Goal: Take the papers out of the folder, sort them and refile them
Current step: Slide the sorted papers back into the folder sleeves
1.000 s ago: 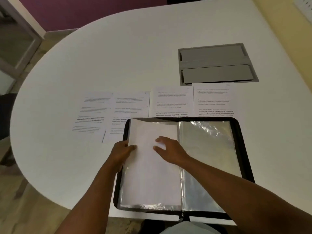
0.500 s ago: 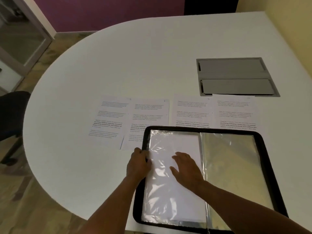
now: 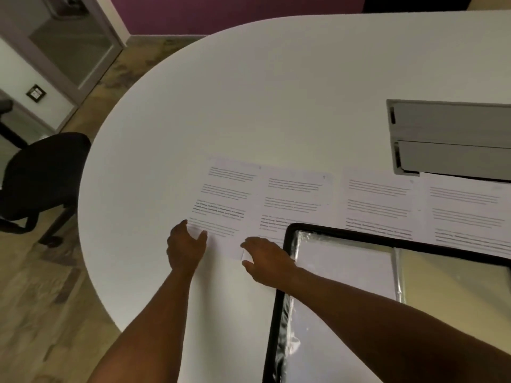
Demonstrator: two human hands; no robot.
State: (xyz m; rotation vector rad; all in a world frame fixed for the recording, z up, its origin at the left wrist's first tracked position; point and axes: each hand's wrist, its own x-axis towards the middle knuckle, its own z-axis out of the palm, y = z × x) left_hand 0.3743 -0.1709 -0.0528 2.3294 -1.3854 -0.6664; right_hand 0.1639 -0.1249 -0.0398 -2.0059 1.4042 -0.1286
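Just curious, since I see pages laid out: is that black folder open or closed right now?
Open. The folder lies flat on the table, its black rim framing shiny plastic sleeves that face up.

- L hand (image 3: 185,246): bare, no glove, no ring or watch seen.
- R hand (image 3: 266,259): bare too, nothing on fingers or wrist.
- L forearm (image 3: 154,316): bare from wrist to frame bottom, no sleeve in view.
- R forearm (image 3: 387,324): bare, runs off at lower right, no sleeve, band or strap.
- Both arms slim, long; frame blurry, so nails and fine marks can't be told.
- Rest of body out of view.
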